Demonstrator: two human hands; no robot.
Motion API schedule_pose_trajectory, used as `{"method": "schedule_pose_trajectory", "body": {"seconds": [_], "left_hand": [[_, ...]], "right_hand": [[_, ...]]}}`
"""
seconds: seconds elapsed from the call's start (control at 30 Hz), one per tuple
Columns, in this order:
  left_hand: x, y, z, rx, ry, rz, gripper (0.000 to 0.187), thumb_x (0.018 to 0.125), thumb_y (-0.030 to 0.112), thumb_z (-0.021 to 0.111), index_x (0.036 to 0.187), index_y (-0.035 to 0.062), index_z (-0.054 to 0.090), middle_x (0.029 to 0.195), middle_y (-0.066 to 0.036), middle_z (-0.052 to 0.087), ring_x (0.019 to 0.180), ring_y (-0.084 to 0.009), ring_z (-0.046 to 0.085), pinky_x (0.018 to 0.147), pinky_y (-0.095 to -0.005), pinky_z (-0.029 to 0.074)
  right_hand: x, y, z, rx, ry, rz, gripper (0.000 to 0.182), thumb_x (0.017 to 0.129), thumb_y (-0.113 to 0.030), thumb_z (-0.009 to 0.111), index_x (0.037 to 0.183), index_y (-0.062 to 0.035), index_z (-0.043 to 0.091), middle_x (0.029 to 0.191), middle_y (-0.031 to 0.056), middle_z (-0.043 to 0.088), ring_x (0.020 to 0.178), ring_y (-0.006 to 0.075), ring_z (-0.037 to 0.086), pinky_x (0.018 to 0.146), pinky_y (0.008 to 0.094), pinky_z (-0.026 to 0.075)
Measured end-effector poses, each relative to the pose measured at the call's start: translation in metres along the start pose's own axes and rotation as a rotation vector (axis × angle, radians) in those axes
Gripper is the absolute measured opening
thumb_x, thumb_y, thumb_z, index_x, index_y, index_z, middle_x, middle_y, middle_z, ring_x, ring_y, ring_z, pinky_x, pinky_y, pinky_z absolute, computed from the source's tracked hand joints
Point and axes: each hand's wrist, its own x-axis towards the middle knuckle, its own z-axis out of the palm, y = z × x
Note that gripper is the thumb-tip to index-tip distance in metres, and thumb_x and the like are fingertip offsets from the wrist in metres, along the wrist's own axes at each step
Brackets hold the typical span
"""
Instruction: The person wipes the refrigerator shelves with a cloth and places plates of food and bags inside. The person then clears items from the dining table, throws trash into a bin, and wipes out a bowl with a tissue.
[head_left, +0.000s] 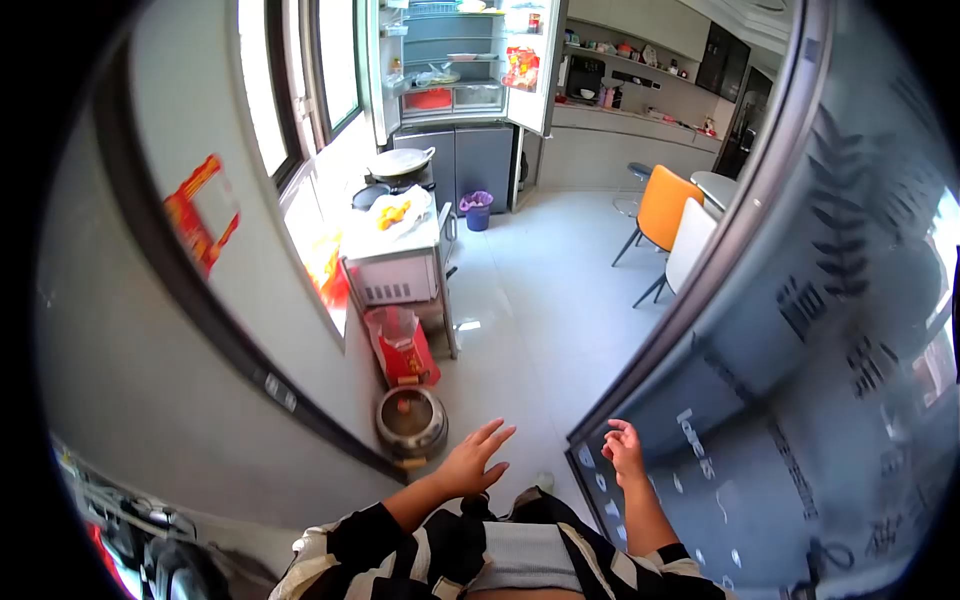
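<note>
My left hand [478, 461] is held out in front of me, its fingers spread and nothing in it. Nearest to it, on the floor to the left, stands a round metal pot [411, 421] with a glass lid. My right hand [624, 452] is raised on the other side, close in view to the edge of the frosted glass door [740, 420]. Its fingers are loosely bent and apart, and it holds nothing.
A doorway opens onto a pale tiled floor [545, 300]. On the left are a red bag [402, 350] and a small table with a microwave [395, 280] below its top. Farther back are an open fridge [455, 75], a purple-lined bin [477, 212] and an orange chair [662, 210].
</note>
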Motion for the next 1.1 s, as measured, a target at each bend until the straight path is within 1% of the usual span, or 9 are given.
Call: {"method": "schedule_pose_trajectory", "body": {"seconds": [0.07, 0.17, 0.37, 0.43, 0.6, 0.7, 0.83, 1.03, 1.1], "left_hand": [[0.020, -0.028, -0.004, 0.031, -0.027, -0.095, 0.060, 0.078, 0.017, 0.061, 0.131, 0.0093, 0.035, 0.134, -0.020, 0.033, 0.120, -0.0369, 0.037, 0.098, -0.0395, 0.034], [0.078, -0.082, -0.033, 0.035, 0.124, -0.165, 0.059, 0.078, 0.013, 0.061, 0.131, 0.0088, 0.036, 0.131, -0.017, 0.038, 0.117, -0.0324, 0.041, 0.095, -0.0381, 0.037], [0.091, -0.139, -0.018, -0.433, 0.527, -0.557, 0.056, 0.079, 0.005, 0.059, 0.131, 0.0068, 0.037, 0.125, -0.013, 0.047, 0.111, -0.0252, 0.049, 0.091, -0.0336, 0.041], [0.095, -0.157, -0.022, -0.434, 0.652, -0.547, 0.054, 0.080, 0.002, 0.057, 0.130, 0.0072, 0.038, 0.125, -0.011, 0.047, 0.107, -0.0220, 0.052, 0.088, -0.0328, 0.043], [0.160, -0.247, -0.044, -0.522, 0.953, -0.678, 0.042, 0.082, 0.000, 0.051, 0.123, 0.0047, 0.044, 0.109, -0.010, 0.055, 0.093, -0.0159, 0.056, 0.079, -0.0270, 0.046], [0.247, -0.312, -0.049, -0.594, 0.832, -0.537, 0.041, 0.084, 0.001, 0.051, 0.124, 0.0049, 0.042, 0.106, -0.008, 0.055, 0.089, -0.0130, 0.056, 0.078, -0.0243, 0.046], [0.383, -0.314, -0.119, -0.637, 0.685, -0.407, 0.041, 0.084, -0.002, 0.049, 0.124, 0.0050, 0.043, 0.111, -0.011, 0.054, 0.099, -0.0160, 0.055, 0.083, -0.0265, 0.045], [0.489, -0.346, -0.169, -0.662, 0.377, -0.332, 0.042, 0.085, 0.000, 0.049, 0.126, 0.0053, 0.041, 0.113, -0.011, 0.052, 0.099, -0.0169, 0.055, 0.081, -0.0276, 0.046], [0.533, -0.388, -0.173, -0.679, 0.425, -0.383, 0.041, 0.085, 0.000, 0.050, 0.125, 0.0045, 0.041, 0.113, -0.011, 0.053, 0.098, -0.0168, 0.056, 0.081, -0.0274, 0.045]], "right_hand": [[0.046, 0.014, -0.001, 0.019, 0.004, 0.055, 0.036, 0.080, 0.001, 0.051, 0.114, -0.0050, 0.046, 0.080, 0.0016, 0.051, 0.064, 0.0075, 0.050, 0.052, 0.0196, 0.044], [0.195, 0.016, 0.057, 0.008, -0.129, 0.118, 0.022, 0.080, -0.006, 0.055, 0.101, -0.0016, 0.055, 0.069, -0.0004, 0.051, 0.059, 0.0069, 0.049, 0.050, 0.0189, 0.042], [0.315, -0.096, 0.215, -0.073, -0.466, 0.033, 0.021, 0.082, -0.010, 0.055, 0.102, -0.0017, 0.055, 0.078, 0.0004, 0.055, 0.065, 0.0064, 0.050, 0.059, 0.0201, 0.043], [0.336, -0.126, 0.255, -0.096, -0.622, 0.014, 0.020, 0.084, -0.011, 0.055, 0.102, -0.0023, 0.056, 0.079, -0.0003, 0.055, 0.067, 0.0067, 0.050, 0.061, 0.0198, 0.043], [0.464, -0.113, 0.282, -0.277, -0.943, -0.082, 0.022, 0.086, -0.013, 0.055, 0.105, -0.0025, 0.055, 0.086, 0.0007, 0.057, 0.073, 0.0070, 0.051, 0.065, 0.0217, 0.043], [0.531, -0.053, 0.211, -0.447, -0.760, -0.009, 0.022, 0.085, -0.015, 0.056, 0.105, -0.0053, 0.057, 0.081, -0.0009, 0.058, 0.067, 0.0063, 0.050, 0.058, 0.0206, 0.041], [0.565, -0.021, 0.112, -0.604, -0.481, 0.167, 0.018, 0.083, -0.013, 0.057, 0.099, -0.0044, 0.060, 0.080, 0.0027, 0.060, 0.067, 0.0097, 0.056, 0.059, 0.0239, 0.046], [0.583, -0.060, 0.044, -0.392, 0.106, 0.294, 0.016, 0.081, -0.014, 0.056, 0.092, -0.0037, 0.060, 0.076, 0.0059, 0.060, 0.064, 0.0122, 0.057, 0.055, 0.0222, 0.046], [0.653, -0.068, 0.050, -0.514, 0.055, 0.276, 0.015, 0.080, -0.013, 0.058, 0.089, -0.0024, 0.060, 0.076, 0.0067, 0.060, 0.067, 0.0134, 0.057, 0.058, 0.0245, 0.046]]}}
